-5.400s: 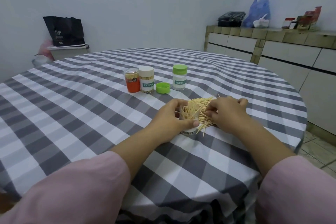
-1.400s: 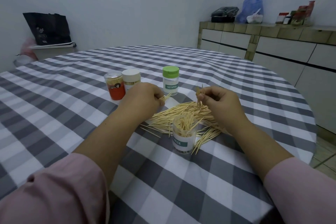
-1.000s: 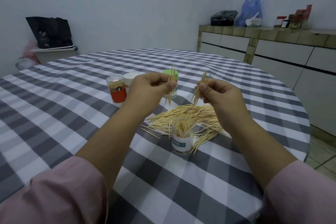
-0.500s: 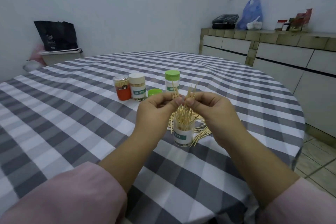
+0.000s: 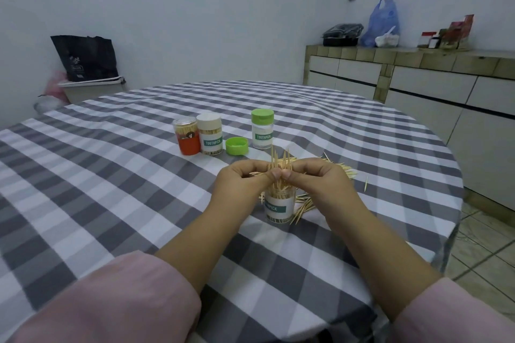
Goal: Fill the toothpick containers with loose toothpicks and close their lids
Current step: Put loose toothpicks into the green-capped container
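Loading step: left hand (image 5: 242, 179) and right hand (image 5: 317, 178) pinch a toothpick bundle (image 5: 279, 166) above the open jar (image 5: 278, 205). Next, lower it in, then fit the green lid (image 5: 237, 145).

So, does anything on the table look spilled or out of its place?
Yes. Loose toothpicks lie scattered on the cloth around the open jar, one stray apart at the right. A green lid lies off its jar, beside the capped jar.
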